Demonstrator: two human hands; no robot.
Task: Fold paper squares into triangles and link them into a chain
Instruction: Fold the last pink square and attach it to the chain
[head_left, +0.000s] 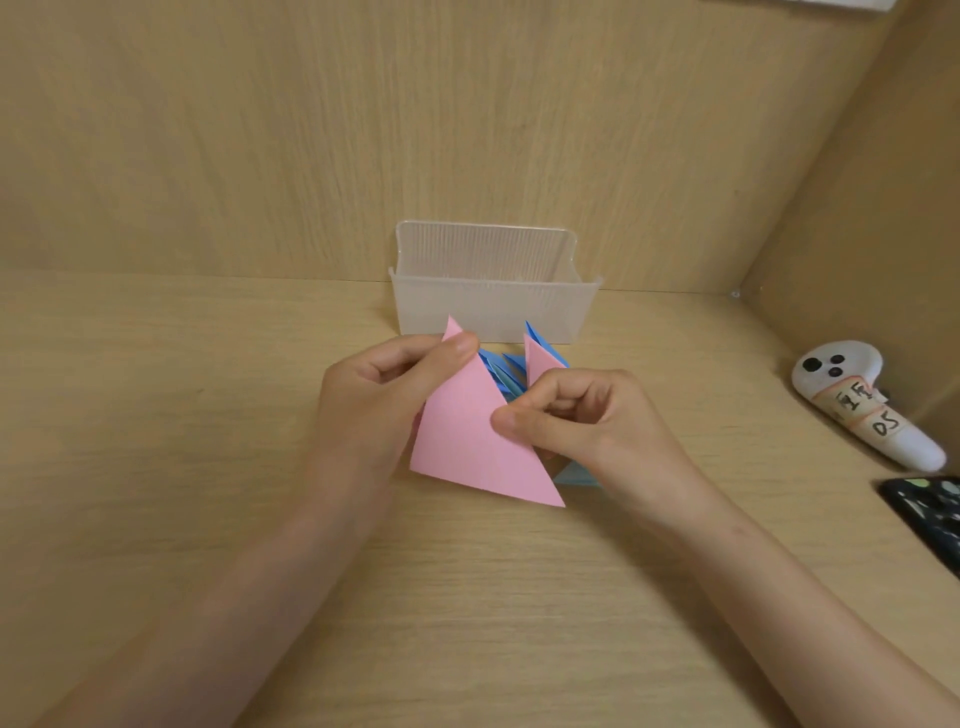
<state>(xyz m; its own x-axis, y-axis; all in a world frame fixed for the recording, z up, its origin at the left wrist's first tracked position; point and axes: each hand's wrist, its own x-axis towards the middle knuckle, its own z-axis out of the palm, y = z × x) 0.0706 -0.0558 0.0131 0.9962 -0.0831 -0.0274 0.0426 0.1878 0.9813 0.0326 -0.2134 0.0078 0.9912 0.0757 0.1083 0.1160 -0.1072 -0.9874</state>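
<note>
A pink folded paper triangle (467, 441) is held just above the wooden desk at the centre of the view. My left hand (374, 395) pinches its upper tip between thumb and fingers. My right hand (576, 415) pinches its right edge with the thumb on top. A second pink tip (540, 358) sticks up behind my right fingers. Several blue folded triangles (501, 371) stand linked together behind the pink one, partly hidden by both hands. A pale blue paper edge (574, 475) shows under my right wrist.
A translucent ribbed plastic box (493, 306) stands against the back wall just behind the papers. At the right lie a white controller with a handwritten label (862, 400) and a dark phone (930, 512) at the frame edge. Wooden walls close the back and right.
</note>
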